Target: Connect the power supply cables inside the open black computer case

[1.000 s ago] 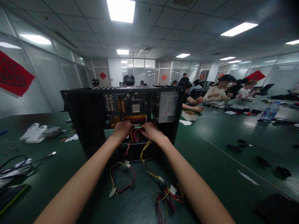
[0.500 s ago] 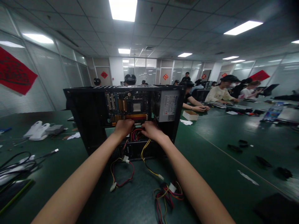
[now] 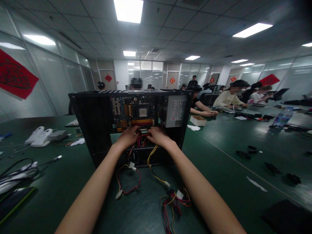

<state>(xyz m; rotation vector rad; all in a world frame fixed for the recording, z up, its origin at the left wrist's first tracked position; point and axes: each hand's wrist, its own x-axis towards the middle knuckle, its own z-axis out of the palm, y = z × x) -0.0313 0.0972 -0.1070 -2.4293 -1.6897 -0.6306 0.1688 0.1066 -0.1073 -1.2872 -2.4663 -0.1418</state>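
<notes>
An open black computer case stands on the green table, its motherboard and grey power supply facing me. Both my hands reach inside at the lower middle. My left hand is curled with its fingers closed at the bundle of coloured power cables. My right hand is closed right beside it on the same bundle. What the fingertips pinch is hidden. Red, yellow and black cables with white plugs trail out of the case onto the table towards me.
Loose wires and a dark tablet lie at the left, white parts further back. Small black pieces are scattered at the right. Other people sit working at the far right end of the table near a small box.
My left forearm has swung slightly right and my left hand has shifted a little towards the cable bundle. The right hand stays put.
</notes>
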